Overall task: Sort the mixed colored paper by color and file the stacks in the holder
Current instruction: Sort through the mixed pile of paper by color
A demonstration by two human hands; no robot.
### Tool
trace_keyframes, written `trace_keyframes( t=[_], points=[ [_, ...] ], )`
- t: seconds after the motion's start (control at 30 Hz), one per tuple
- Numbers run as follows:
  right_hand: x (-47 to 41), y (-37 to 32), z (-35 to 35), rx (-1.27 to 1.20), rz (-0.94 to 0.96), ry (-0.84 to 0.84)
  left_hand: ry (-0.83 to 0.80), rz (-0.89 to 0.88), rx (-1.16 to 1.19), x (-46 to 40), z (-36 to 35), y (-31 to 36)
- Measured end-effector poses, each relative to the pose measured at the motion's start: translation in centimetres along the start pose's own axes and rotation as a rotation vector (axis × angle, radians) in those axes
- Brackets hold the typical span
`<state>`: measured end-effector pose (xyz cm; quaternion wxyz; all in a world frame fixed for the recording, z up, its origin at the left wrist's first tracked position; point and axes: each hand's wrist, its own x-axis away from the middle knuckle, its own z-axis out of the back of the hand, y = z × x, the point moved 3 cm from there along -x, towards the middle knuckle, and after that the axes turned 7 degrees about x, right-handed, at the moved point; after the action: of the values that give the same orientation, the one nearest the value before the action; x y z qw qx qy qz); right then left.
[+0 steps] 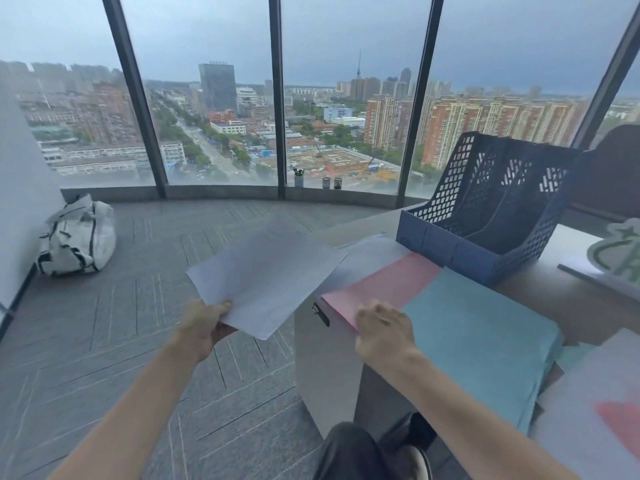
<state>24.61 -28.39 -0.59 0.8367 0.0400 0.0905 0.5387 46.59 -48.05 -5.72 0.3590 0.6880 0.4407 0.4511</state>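
While the left hand (204, 325) pinches the near corner of a white sheet (266, 278) between thumb and curled fingers, holding it out over the floor just left of the desk, most of the right hand's grip is hidden: the right hand (384, 332) lies knuckles-up on the near edge of the pink paper (384, 285), fingers bent down over that edge, and whether they clasp the paper or only press on it I cannot tell. The held sheet is motion-blurred at its far edge, where it overlaps another white sheet (374, 252) lying on the desk (571, 299). The pink paper runs under the blue paper stack (485, 344), which covers its right part. Behind both stands the dark blue file holder (485, 209), its slots showing no paper. More papers at the lower right, one with a red patch (620, 417), are cut off by the frame and too blurred to read, as is a green and white sign (620, 258) at the right edge. On the carpet at left lies a white bag (78, 237); small cups (331, 183) sit on the window sill
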Motion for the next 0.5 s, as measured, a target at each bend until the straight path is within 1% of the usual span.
trace_keyframes(
  t=[0.2,0.33,0.5],
  points=[
    [-0.8,3.2,0.4,-0.3,-0.101,0.034,-0.046,0.033,-0.035,-0.2,0.3,0.4],
    [-0.5,5.4,0.5,-0.463,-0.194,0.19,-0.072,0.018,-0.078,0.1,0.9,1.3],
    [0.3,7.3,1.3,-0.57,-0.29,0.353,-0.142,0.039,-0.158,1.1,0.7,1.8]
  ],
)
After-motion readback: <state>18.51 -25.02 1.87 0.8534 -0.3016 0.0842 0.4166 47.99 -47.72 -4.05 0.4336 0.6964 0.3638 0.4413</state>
